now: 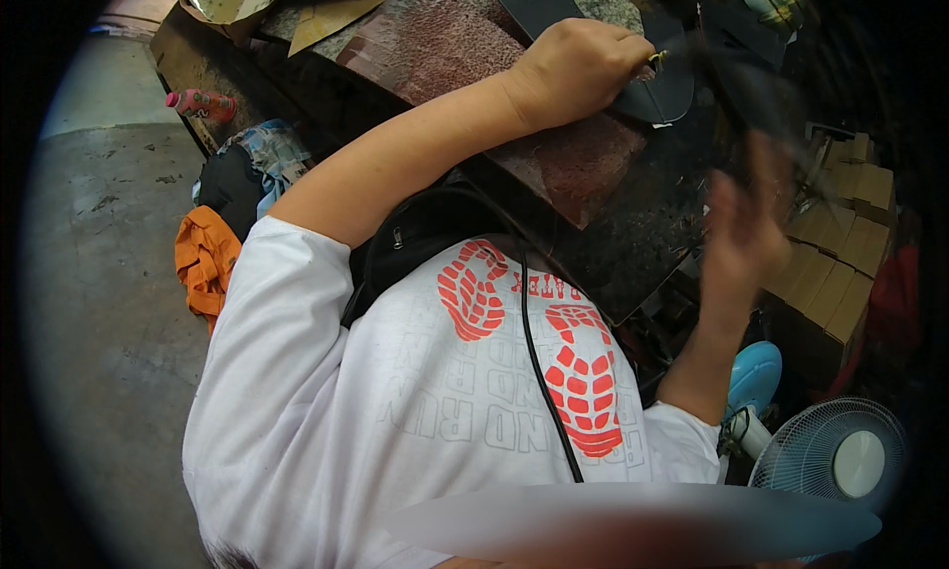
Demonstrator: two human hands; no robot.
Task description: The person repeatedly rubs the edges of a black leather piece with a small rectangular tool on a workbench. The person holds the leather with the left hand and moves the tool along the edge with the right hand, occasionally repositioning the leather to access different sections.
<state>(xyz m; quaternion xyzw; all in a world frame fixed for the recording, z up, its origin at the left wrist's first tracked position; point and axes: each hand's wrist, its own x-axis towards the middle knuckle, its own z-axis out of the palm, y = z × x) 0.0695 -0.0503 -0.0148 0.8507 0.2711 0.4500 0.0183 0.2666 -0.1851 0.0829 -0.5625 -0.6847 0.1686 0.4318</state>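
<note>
My left hand (583, 67) is closed, its fingers pinched together over a dark flat piece (667, 96) with a rounded end. A small yellow bit (659, 56) shows at its fingertips; what the fingers hold is too hidden to name. Off to the right, my right hand (743, 228) is raised and smeared by motion. A dark blur (766, 99) lies just beyond its fingers, and I cannot make out whether the hand holds it. Beneath my left forearm lies a reddish-brown mottled slab (573, 169) on the dark worktable (633, 243).
Sheet scraps, including a tan piece (331, 20), lie at the table's far left. A pink bottle (203, 104), an orange cloth (206, 258) and dark and blue cloth are at the left. Cardboard boxes (835, 243) and a fan (835, 460) stand at the right.
</note>
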